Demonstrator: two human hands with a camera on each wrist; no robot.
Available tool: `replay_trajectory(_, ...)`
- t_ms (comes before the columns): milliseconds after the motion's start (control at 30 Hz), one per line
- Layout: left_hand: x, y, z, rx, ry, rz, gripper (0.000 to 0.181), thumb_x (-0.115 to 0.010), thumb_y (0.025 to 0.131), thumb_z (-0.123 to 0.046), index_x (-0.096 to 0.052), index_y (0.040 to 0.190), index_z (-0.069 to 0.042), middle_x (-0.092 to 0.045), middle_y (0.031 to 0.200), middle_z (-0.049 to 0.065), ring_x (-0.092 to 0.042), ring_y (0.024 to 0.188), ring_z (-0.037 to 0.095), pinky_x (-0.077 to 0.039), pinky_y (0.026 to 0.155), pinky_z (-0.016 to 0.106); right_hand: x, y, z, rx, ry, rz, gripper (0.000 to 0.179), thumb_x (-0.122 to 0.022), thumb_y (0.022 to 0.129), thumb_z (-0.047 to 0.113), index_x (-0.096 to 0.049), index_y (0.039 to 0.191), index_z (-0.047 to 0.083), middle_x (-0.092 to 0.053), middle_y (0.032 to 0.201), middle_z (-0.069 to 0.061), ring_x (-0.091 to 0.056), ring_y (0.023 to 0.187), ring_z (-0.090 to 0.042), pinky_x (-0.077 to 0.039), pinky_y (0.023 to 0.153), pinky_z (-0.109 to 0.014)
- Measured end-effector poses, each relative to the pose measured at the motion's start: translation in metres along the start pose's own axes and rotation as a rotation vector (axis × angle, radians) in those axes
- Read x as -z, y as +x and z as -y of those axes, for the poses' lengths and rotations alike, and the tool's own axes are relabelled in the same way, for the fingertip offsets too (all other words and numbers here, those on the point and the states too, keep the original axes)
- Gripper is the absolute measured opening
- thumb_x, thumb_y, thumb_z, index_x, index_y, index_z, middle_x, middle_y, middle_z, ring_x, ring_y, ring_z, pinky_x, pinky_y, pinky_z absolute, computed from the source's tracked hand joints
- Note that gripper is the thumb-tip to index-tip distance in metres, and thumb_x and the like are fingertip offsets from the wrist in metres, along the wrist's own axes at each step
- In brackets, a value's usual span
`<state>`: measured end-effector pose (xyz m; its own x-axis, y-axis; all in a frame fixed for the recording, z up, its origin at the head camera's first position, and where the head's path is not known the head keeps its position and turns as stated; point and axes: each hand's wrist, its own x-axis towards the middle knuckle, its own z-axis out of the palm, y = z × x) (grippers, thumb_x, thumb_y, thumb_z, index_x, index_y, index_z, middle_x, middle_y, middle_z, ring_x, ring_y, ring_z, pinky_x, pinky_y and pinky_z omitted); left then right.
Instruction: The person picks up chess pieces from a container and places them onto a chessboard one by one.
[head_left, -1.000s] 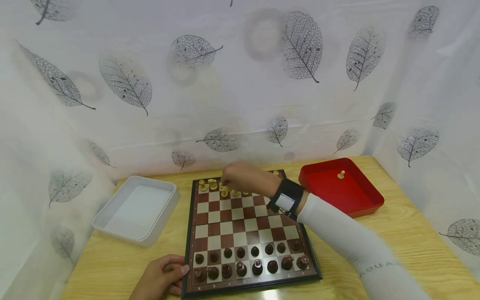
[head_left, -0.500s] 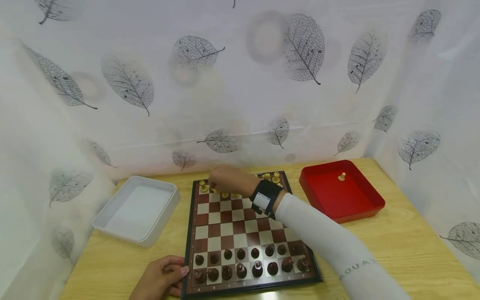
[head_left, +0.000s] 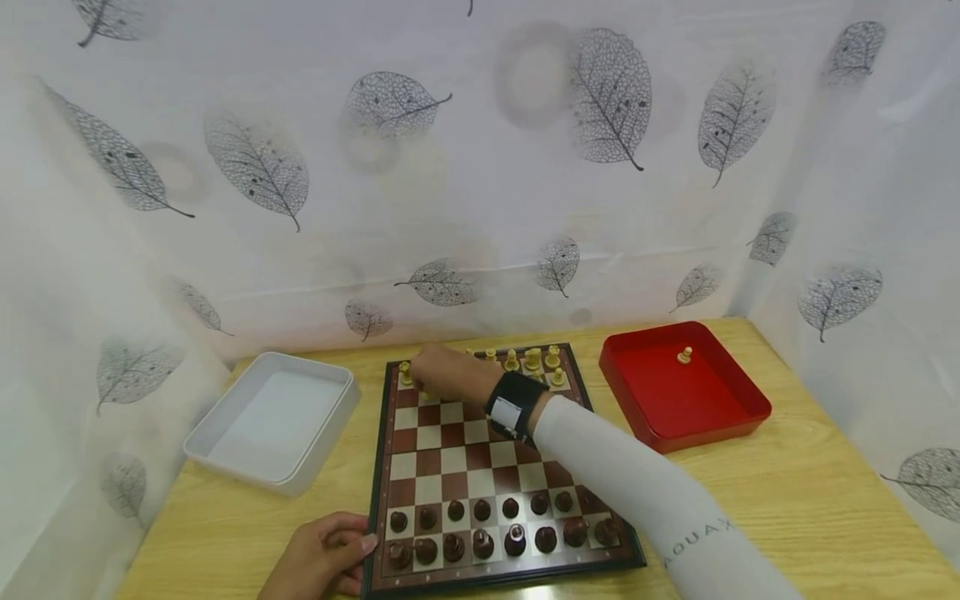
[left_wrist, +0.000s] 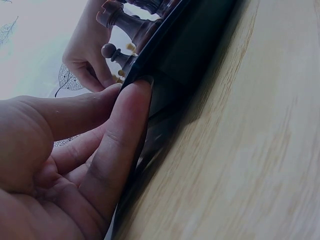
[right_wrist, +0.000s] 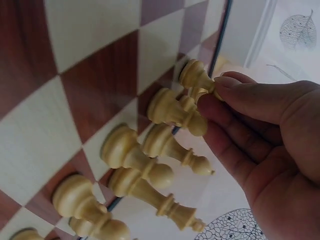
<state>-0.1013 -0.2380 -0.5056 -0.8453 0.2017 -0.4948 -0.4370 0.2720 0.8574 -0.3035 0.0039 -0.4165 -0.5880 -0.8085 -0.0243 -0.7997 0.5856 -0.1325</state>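
Note:
My left hand (head_left: pixel 318 554) grips the near-left edge of the chessboard (head_left: pixel 486 475). In the left wrist view, the thumb and a finger (left_wrist: pixel 127 115) pinch the board's dark rim. At the far-left part of the board, my right hand (head_left: pixel 453 375) pinches a cream pawn by its top. The right wrist view shows this pawn (right_wrist: pixel 194 75) with its base at or just above a square; whether it touches is unclear. Beside it stand other cream pieces, among them a pawn (right_wrist: pixel 167 107) and a king (right_wrist: pixel 155 195). My hand hides some far-row pieces in the head view.
Dark pieces (head_left: pixel 483 540) fill the two near rows. A red tray (head_left: pixel 645 408) to the right contains one cream pawn (head_left: pixel 685 356). On the left stands a white tray (head_left: pixel 315 450). Patterned cloth (head_left: pixel 480 208) hangs behind the wooden table (head_left: pixel 787 508).
My right hand has shifted left along the far rows, then slightly lower toward the second row, uncovering cream pieces on the right. The left hand keeps its place on the board's edge.

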Motion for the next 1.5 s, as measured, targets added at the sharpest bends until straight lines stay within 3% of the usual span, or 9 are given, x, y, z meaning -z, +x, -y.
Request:
replay_trajectory(233, 0.001, 0.002, 0.000, -0.011, -0.003, 0.008, 0.059, -0.076, 0.096, -0.025, -0.053, 0.135, 0.013, -0.073, 0.093, 0.004, -0.072, 0.075, 0.019, -0.067, 0.068, 0.038, 0.001, 0.000, 0.001, -0.009, -0.032, 0.006, 0.013, -0.074, 0.097, 0.009, -0.082, 0.106, 0.012, -0.081, 0.106, -0.002, -0.075, 0.099, -0.014, -0.062, 0.082, -0.019)
replay_trajectory(467, 0.003, 0.003, 0.001, -0.029, -0.019, 0.020, 0.058, -0.075, 0.096, -0.023, -0.053, 0.135, 0.013, -0.073, 0.093, 0.003, -0.073, 0.076, 0.020, -0.067, 0.068, 0.038, 0.001, 0.001, 0.002, -0.021, -0.024, 0.002, 0.013, -0.071, 0.098, 0.009, -0.083, 0.104, 0.013, -0.081, 0.106, -0.001, -0.075, 0.098, -0.014, -0.062, 0.081, -0.020)
replay_trajectory(933, 0.000, 0.002, 0.001, 0.006, -0.014, -0.004, 0.062, -0.077, 0.094, -0.026, -0.053, 0.135, 0.014, -0.072, 0.091, 0.004, -0.072, 0.073, 0.019, -0.067, 0.068, 0.037, -0.008, 0.002, 0.002, -0.008, -0.053, -0.009, 0.015, -0.068, 0.101, 0.010, -0.082, 0.104, 0.013, -0.081, 0.102, 0.000, -0.076, 0.093, -0.012, -0.062, 0.078, -0.018)
replay_trajectory(1233, 0.000, 0.002, 0.003, 0.020, 0.002, -0.011, 0.071, -0.080, 0.091, -0.032, -0.051, 0.137, 0.014, -0.071, 0.090, 0.004, -0.070, 0.068, 0.017, -0.066, 0.065, 0.035, 0.014, -0.013, 0.005, -0.014, 0.012, 0.025, 0.022, -0.060, 0.103, 0.004, -0.076, 0.117, 0.010, -0.075, 0.113, -0.005, -0.070, 0.096, -0.014, -0.059, 0.080, -0.020)
replay_trajectory(1367, -0.001, 0.002, 0.002, 0.017, 0.010, -0.018, 0.068, -0.079, 0.093, -0.030, -0.051, 0.137, 0.014, -0.071, 0.090, 0.004, -0.070, 0.068, 0.017, -0.066, 0.065, 0.035, 0.029, -0.026, 0.002, -0.048, 0.079, -0.025, 0.023, -0.060, 0.104, 0.009, -0.073, 0.123, 0.009, -0.074, 0.122, -0.007, -0.070, 0.100, -0.015, -0.060, 0.089, -0.023)
replay_trajectory(1500, -0.001, 0.002, 0.001, 0.015, 0.015, -0.015, 0.064, -0.076, 0.095, -0.028, -0.051, 0.137, 0.014, -0.071, 0.090, 0.003, -0.070, 0.070, 0.018, -0.066, 0.065, 0.036, 0.040, -0.044, -0.007, -0.068, 0.068, -0.096, 0.024, -0.065, 0.103, 0.017, -0.072, 0.125, 0.008, -0.074, 0.126, -0.008, -0.071, 0.111, -0.019, -0.060, 0.100, -0.032)
